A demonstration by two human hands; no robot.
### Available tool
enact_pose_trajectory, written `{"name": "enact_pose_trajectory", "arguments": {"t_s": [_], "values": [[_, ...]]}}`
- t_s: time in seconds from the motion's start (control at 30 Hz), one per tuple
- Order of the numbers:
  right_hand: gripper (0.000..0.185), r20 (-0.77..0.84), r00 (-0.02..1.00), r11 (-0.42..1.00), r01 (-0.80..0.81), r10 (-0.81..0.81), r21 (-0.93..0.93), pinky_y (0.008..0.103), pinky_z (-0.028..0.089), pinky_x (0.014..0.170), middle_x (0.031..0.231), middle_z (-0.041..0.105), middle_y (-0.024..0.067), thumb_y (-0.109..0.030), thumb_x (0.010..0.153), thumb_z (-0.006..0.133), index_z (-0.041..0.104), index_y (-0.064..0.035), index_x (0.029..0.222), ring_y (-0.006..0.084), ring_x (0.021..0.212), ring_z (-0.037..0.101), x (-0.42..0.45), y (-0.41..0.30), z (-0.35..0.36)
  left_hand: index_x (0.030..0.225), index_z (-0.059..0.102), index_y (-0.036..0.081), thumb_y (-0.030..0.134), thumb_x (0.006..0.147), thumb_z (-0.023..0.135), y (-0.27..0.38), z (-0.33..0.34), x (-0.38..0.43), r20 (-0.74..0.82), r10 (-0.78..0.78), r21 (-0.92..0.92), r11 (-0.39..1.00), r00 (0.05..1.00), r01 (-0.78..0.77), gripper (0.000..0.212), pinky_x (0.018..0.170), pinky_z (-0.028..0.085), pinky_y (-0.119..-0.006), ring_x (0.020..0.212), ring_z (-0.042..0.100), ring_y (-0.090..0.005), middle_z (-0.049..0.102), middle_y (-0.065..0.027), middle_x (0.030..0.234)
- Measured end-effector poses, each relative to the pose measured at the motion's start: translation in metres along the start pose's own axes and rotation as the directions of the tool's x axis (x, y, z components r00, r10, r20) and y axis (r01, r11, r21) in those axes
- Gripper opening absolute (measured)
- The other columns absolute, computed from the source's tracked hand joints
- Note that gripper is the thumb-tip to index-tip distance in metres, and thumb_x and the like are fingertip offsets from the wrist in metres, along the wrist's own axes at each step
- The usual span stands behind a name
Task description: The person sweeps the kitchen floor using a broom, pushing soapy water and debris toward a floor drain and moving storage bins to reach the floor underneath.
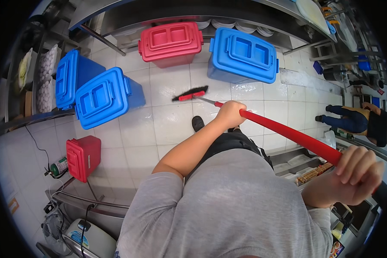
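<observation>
Both hands hold the long red handle [287, 129] of a floor brush or squeegee. My left hand [231, 113] is closed around its lower part, near the picture's middle. Higher up, at the right, my right hand [358, 174] grips the upper end. The handle slants down to a red head [190, 96] with a dark edge, which rests on the white tiled floor [171, 121]. Wet shine shows on the tiles around it. Beyond the head stand a red lidded bin [171, 40] and a blue lidded bin [245, 54]. A dark shoe [198, 123] shows below the head.
Two blue bins [101, 100] [67, 80] stand at the left beside a shelf with egg trays [46, 79]. Below them is a small red bin [87, 158]. A steel table [180, 9] spans the far side. Another person [358, 121] stands at the right, near shelving.
</observation>
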State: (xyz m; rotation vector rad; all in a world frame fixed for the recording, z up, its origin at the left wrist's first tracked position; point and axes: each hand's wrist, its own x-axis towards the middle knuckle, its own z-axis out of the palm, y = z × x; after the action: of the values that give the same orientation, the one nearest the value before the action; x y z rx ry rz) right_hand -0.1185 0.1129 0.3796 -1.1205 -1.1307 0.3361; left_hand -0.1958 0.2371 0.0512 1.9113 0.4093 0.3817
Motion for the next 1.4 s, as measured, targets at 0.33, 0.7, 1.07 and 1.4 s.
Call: {"name": "enact_pose_trajectory", "arguments": {"t_s": [0.33, 0.7, 1.07, 1.4], "values": [[0.026, 0.216, 0.971, 0.989, -0.121, 0.1, 0.089, 0.0357, 0.045, 0.05, 0.058, 0.05, 0.0051, -0.016, 0.08, 0.066, 0.047, -0.0054, 0.066, 0.0198, 0.05, 0.047, -0.017, 0.077, 0.044, 0.056, 0.05, 0.004, 0.01, 0.07, 0.07, -0.105, -0.098, -0.003, -0.466, 0.141, 0.307, 0.952, 0.873, 0.01, 0.024, 0.055, 0.04, -0.04, 0.059, 0.051, -0.0321, 0.051, -0.0125, 0.06], [0.034, 0.893, 0.394, 0.898, -0.276, -0.219, 0.342, 0.0214, 0.046, 0.054, 0.056, 0.054, -0.0008, -0.025, 0.07, 0.079, 0.05, -0.0124, 0.057, 0.0105, 0.048, 0.052, 0.058, 0.018, -0.007, 0.059, 0.046, 0.002, 0.019, 0.074, 0.069, -0.01, -0.013, -0.025, -0.037, -0.025, -0.04, 0.999, 0.999, 0.024, 0.032, 0.057, 0.04, -0.04, 0.059, 0.052, -0.0349, 0.052, -0.0162, 0.06], [0.03, 0.882, 0.431, 0.859, -0.361, -0.193, 0.364, 0.0403, 0.045, 0.091, 0.082, 0.064, 0.007, -0.009, 0.067, 0.078, 0.056, -0.0057, 0.088, 0.0193, 0.079, 0.063, 0.068, 0.048, 0.017, 0.056, 0.05, 0.004, 0.011, 0.074, 0.065, -0.022, -0.093, -0.151, -0.647, -0.055, 0.242, 0.931, 0.761, 0.274, 0.025, 0.056, 0.038, -0.043, 0.052, 0.049, -0.0333, 0.048, -0.0128, 0.052], [0.024, 0.921, 0.367, 0.941, -0.34, 0.134, -0.001, 0.0472, 0.034, 0.1, 0.083, 0.063, 0.0013, -0.02, 0.072, 0.075, 0.054, -0.0088, 0.07, 0.0239, 0.099, 0.061, -0.053, 0.162, 0.128, 0.076, 0.058, 0.011, 0.034, 0.069, 0.074, -0.19, -0.146, -0.288, -0.57, -0.668, 0.286, 0.384, 0.478, 0.878, 0.03, 0.092, 0.031, -0.061, 0.106, 0.052, -0.0303, 0.061, -0.0062, 0.09]]}}
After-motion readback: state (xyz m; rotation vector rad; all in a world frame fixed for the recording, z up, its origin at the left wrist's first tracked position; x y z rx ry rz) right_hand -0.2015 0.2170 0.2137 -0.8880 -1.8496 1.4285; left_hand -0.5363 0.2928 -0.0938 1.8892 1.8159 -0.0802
